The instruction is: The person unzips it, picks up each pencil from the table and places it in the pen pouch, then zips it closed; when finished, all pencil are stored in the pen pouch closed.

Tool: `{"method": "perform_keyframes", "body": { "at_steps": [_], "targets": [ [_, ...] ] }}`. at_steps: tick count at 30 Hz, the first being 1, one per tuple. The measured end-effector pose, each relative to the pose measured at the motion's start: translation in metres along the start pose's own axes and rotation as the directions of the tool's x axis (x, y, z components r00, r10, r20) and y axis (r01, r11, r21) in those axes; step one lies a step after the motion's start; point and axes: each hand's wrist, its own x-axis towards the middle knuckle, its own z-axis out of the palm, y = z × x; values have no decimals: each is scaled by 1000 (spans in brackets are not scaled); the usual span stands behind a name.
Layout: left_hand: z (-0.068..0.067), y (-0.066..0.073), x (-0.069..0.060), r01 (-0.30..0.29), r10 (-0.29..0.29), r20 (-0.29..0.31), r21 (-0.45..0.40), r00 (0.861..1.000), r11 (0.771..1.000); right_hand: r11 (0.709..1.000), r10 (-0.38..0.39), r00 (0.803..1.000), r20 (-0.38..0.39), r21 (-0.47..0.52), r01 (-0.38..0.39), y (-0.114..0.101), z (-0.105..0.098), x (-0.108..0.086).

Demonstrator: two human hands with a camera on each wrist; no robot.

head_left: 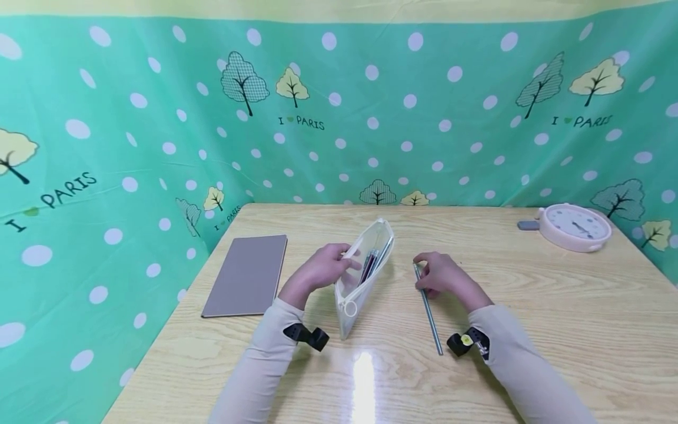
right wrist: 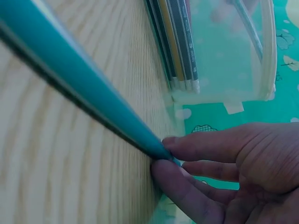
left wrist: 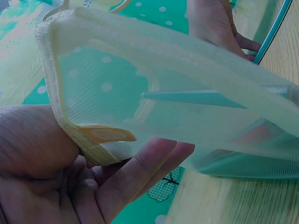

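Near the middle of the table, my left hand (head_left: 324,268) holds a translucent zippered pencil pouch (head_left: 346,321) by its side, thumb inside the open mouth and fingers behind the mesh. Several pencils (right wrist: 175,44) lie inside the pouch, and a teal one leans apart from them. To the pouch's right, my right hand (head_left: 444,275) pinches a long teal pencil (head_left: 431,321) close to its far end, between thumb and fingertips. The pencil's near end points toward me, low over the tabletop; whether it touches the wood I cannot tell.
A grey notebook (head_left: 246,275) lies flat at the left of the wooden table (head_left: 529,282). At the far right are a pink round clock (head_left: 574,227) and a small grey block (head_left: 527,225) beside it. A green dotted curtain (head_left: 392,141) hangs behind the table and along its left.
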Motion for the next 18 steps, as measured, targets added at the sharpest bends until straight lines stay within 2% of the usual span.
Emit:
{"method": "perform_keyframes", "body": {
  "at_steps": [9, 13, 18],
  "targets": [
    [1, -2, 1, 1, -1, 8, -27, 1000, 1000, 999, 12, 1000, -12, -51, -13, -4, 2, 1],
    [1, -2, 0, 11, -10, 15, -40, 1000, 999, 999, -22, 999, -35, 28, 23, -5, -6, -1],
    [1, -1, 0, 17, -17, 16, -39, 1000, 999, 983, -77, 989, -123, 158, 96, -11, -23, -6]
  ]
}}
